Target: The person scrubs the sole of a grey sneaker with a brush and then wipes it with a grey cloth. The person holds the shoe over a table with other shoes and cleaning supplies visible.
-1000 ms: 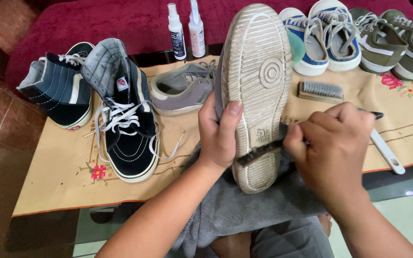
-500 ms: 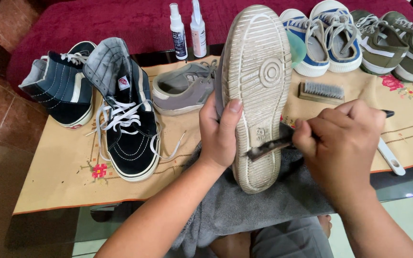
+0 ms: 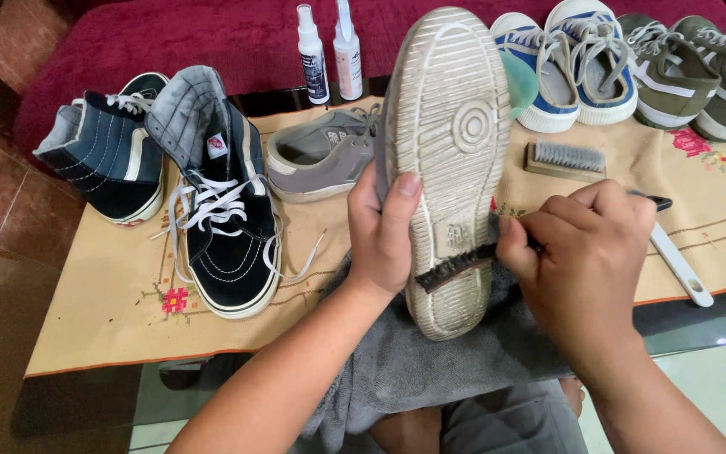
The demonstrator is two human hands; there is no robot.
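Fingers of the left hand (image 3: 384, 240) wrap tight around the edge of an upturned sneaker (image 3: 447, 160), thumb pressed flat on its pale, dirt-stained sole, holding it upright with the toe pointing away. The right hand (image 3: 586, 252) is curled closed around the handle of a small dark-bristled brush (image 3: 455, 267), whose bristles lie against the sole near the heel. The shoe's heel rests on a grey cloth (image 3: 430, 361) draped over the person's lap, just in front of the table edge.

On the beige embroidered tablecloth (image 3: 111, 311) stand a pair of dark high-top sneakers (image 3: 220, 219) with loose white laces, and a grey low-top shoe (image 3: 321, 155) lying just behind the held one. Two small spray bottles (image 3: 329, 55) stand upright side by side at the back; how full they are cannot be told. A wooden scrubbing brush (image 3: 566, 160) lies bristles up near the right hand, a white-handled tool (image 3: 678, 265) beside it. Blue-and-white sneakers (image 3: 569, 63) and olive sneakers (image 3: 699, 76) line the far right.
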